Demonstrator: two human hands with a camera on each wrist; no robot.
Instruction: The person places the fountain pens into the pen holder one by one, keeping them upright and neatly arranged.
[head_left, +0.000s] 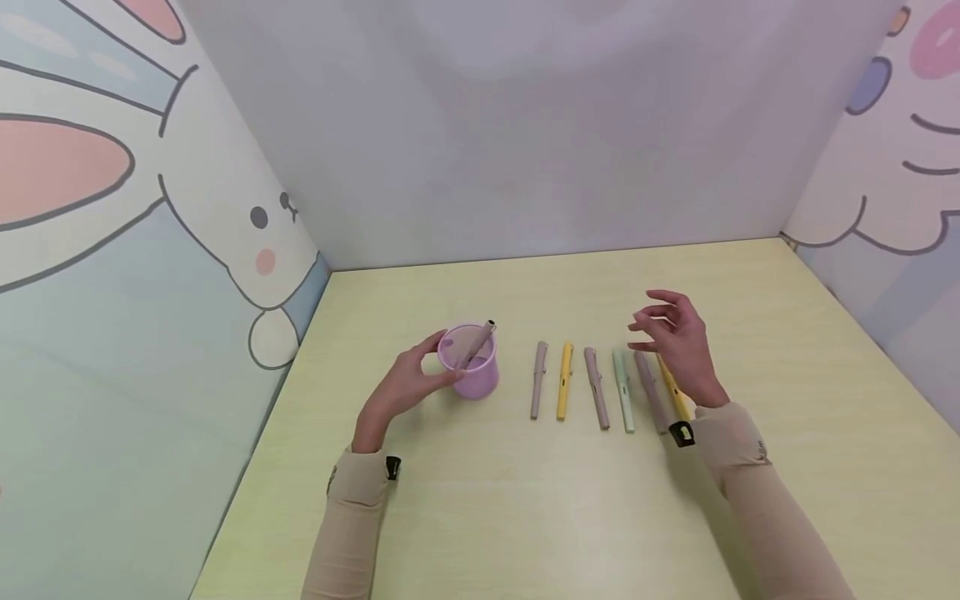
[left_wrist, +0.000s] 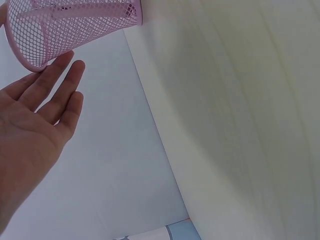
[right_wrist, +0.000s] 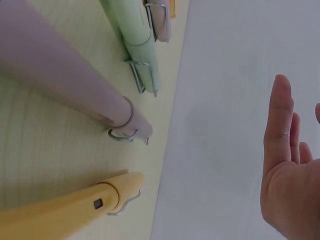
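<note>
My left hand (head_left: 408,382) holds a pink mesh pen cup (head_left: 480,382) by its rim, thumb on the near side and fingers on the far side. Inside the cup leans a mauve pen (head_left: 476,345), its end sticking out above the rim. In the left wrist view the fingers (left_wrist: 65,95) lie against the cup's mesh (left_wrist: 75,30). My right hand (head_left: 681,346) hovers over the right end of a row of pens, fingers loosely bent with nothing between them. Beneath it lie a yellow pen (right_wrist: 65,210), a mauve pen (right_wrist: 75,75) and a green pen (right_wrist: 135,30).
Left of those on the pale wooden table (head_left: 480,517) lie another mauve pen (head_left: 597,387), a yellow pen (head_left: 565,382) and a further mauve pen (head_left: 538,380). A grey-white wall (head_left: 510,150) stands behind, with cartoon-printed panels (head_left: 150,292) at both sides.
</note>
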